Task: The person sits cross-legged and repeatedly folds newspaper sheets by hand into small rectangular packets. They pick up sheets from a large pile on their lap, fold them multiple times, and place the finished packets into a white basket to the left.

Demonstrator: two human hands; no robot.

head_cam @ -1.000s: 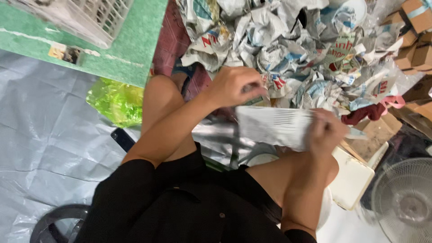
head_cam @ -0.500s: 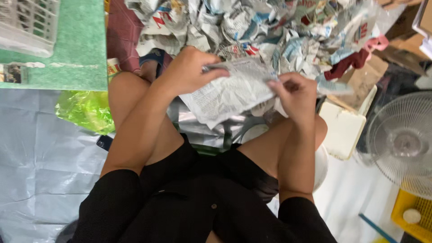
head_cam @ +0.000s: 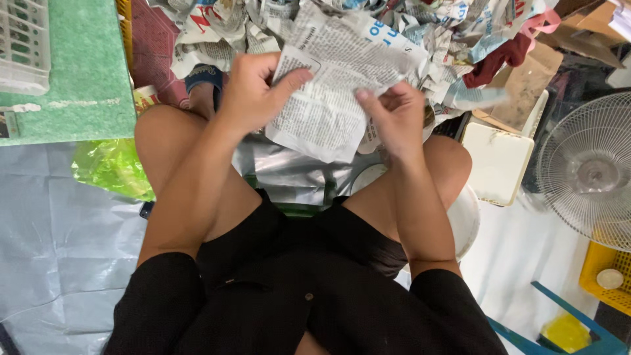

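black short-sleeved top with a small dark button, black shorts, forearms and knees bare.

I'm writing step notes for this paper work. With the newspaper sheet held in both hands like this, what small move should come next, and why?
Probably draw the right hand in toward the left hand to start crumpling the newspaper sheet. The left grip already pinches its top edge, the right fingers sit at its other side, it hangs nearly flat above the knees, and the pile of crumpled newspaper ahead suggests that shape.
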